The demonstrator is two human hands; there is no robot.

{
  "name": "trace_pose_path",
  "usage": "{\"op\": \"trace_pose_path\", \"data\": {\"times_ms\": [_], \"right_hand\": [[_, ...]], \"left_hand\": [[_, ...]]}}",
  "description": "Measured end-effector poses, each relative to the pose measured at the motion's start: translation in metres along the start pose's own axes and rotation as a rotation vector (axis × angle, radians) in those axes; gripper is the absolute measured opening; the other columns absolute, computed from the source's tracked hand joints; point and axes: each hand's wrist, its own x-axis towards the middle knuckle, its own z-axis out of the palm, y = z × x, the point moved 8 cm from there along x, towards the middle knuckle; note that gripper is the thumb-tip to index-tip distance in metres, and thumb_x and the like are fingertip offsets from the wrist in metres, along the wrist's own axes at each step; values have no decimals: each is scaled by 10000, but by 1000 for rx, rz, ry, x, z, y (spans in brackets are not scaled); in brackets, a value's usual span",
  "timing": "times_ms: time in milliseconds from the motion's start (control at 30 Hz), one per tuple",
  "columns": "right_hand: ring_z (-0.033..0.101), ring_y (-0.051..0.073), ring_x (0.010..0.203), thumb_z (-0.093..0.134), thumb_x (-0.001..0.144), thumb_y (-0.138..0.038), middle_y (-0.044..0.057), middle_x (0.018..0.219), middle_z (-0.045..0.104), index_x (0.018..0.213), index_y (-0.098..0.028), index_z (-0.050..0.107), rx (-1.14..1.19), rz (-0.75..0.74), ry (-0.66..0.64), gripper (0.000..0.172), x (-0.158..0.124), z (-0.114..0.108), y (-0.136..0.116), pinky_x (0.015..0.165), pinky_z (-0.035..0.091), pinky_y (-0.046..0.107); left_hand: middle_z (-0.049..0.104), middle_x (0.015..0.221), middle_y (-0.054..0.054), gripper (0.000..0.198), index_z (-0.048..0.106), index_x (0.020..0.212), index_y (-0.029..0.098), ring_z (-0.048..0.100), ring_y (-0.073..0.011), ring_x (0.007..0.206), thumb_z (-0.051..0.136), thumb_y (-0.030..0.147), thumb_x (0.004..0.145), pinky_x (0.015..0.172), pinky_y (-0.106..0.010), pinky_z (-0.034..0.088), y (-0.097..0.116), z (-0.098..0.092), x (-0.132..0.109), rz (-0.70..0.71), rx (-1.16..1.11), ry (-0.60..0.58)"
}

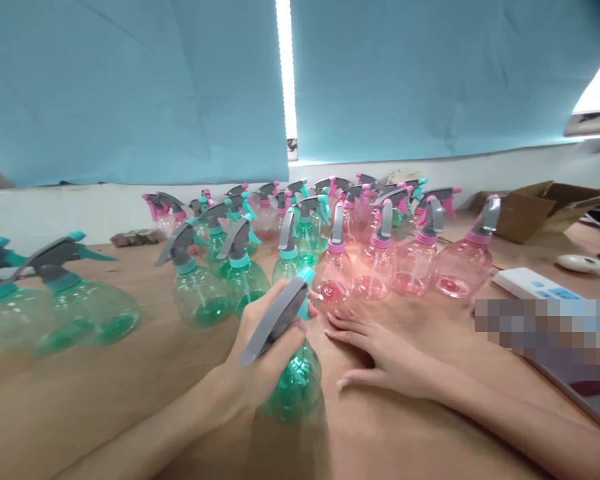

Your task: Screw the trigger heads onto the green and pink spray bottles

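Observation:
My left hand is wrapped around the neck of a green spray bottle, which has a grey and teal trigger head. The bottle is in front of me at the middle of the table. Just right of it, my right hand lies on the tabletop with its fingers spread and nothing in it. Beyond that hand stand several pink spray bottles in a row. Behind my left hand are more green spray bottles, their heads grey and teal.
Two green spray bottles stand at the left. More pink and green bottles crowd the back of the wooden table. At the right are an open cardboard box, a white computer mouse, a white power strip and a blurred-out item.

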Motion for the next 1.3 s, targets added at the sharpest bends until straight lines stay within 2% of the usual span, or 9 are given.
{"op": "trace_pose_path", "data": {"times_ms": [233,400,500,600,733,833,967,1167,1300], "right_hand": [[297,342,1444,633,802,-682,97,1559,359,1460,-255,457,13,-11,21,803,0,0,2,1170,244,569],[305,337,1442,621,806,-689,98,1557,359,1452,-234,470,4,-24,25,804,0,0,0,1173,241,565],[311,330,1440,601,827,-683,95,1555,366,1454,-225,467,-8,-28,23,788,0,-1,0,1174,246,557],[324,324,1435,585,858,-654,85,1547,389,1450,-249,475,-6,-40,41,725,0,-2,-1,1173,256,550],[337,317,1430,560,892,-624,75,1541,400,1442,-256,489,-12,-53,49,665,0,-2,-1,1174,261,544],[339,312,1430,543,901,-626,65,1541,403,1435,-260,497,-18,-40,45,649,-1,-2,-1,1172,271,539],[329,309,1435,520,909,-635,71,1542,400,1432,-238,503,-28,-37,37,657,0,-2,-1,1173,277,528],[330,301,1436,501,910,-651,79,1539,401,1429,-217,505,-49,-30,29,676,0,-2,-1,1172,285,519],[333,303,1434,500,914,-645,81,1536,407,1424,-213,513,-53,-36,35,669,0,-2,-2,1173,283,513]], "left_hand": [[649,833,-28,151,611,958,211,633,-201,803,506,262,863,641,-294,478,4,-1,2,15,20,9],[612,728,12,315,601,1186,229,569,-155,620,518,275,886,637,-292,497,0,2,2,-12,16,12],[640,828,-4,369,573,1273,235,604,-169,737,493,265,914,728,-301,512,-1,2,2,-14,33,38],[656,894,-15,375,578,1274,239,624,-189,835,498,249,907,730,-294,517,-3,1,1,-28,40,46],[675,958,-27,346,597,1232,229,629,-185,815,513,255,897,687,-282,515,-6,1,2,-48,21,35],[677,1073,-40,380,571,1281,235,609,-157,748,505,259,908,692,-284,515,-5,2,3,-43,6,30],[677,1047,-35,391,558,1302,240,588,-144,706,495,259,917,708,-288,517,-3,3,2,-28,13,24],[668,1112,-46,322,586,1232,222,621,-154,796,501,264,924,784,-294,525,-4,3,3,-29,-7,39],[662,1167,-43,336,565,1269,239,634,-161,860,497,275,941,799,-281,526,-5,4,2,-34,-1,31]]}}
